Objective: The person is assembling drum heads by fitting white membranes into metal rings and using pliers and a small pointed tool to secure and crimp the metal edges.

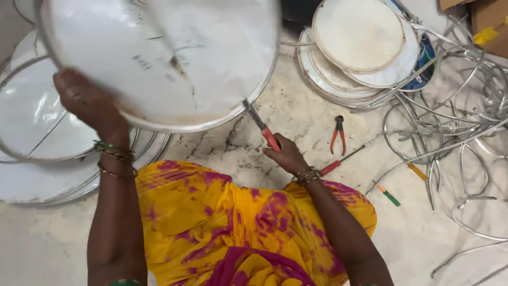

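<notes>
Presently held: one large round white drum head [159,58] in a metal rim, tilted up over the floor [248,143] and blurred in the head view. The left hand [87,103] is closed around its lower left edge, with bangles [114,153] on the wrist.

Right hand [286,153]: closed around the red handle of a screwdriver [260,127], whose metal tip meets the lower right rim of the drum head.

Beneath and left of the drum head: a stack of similar white rimmed discs [37,132], lying flat on the floor.

Upper right: a second pile of white round skins [357,42], overlapping, with a blue-printed one partly showing under them.

Right of the right hand, on the floor: red-handled pliers [338,135]; a long red-handled tool [344,159] just beside the wrist; a small green-and-orange screwdriver [389,196]; a yellow-handled tool [417,172] partly under the hoops.

Far right: a loose tangle of bent metal hoops [455,106]. A cardboard box [489,24] sits at the top right corner.

Foreground: yellow and magenta garment [233,228] over the person's lap.
</notes>
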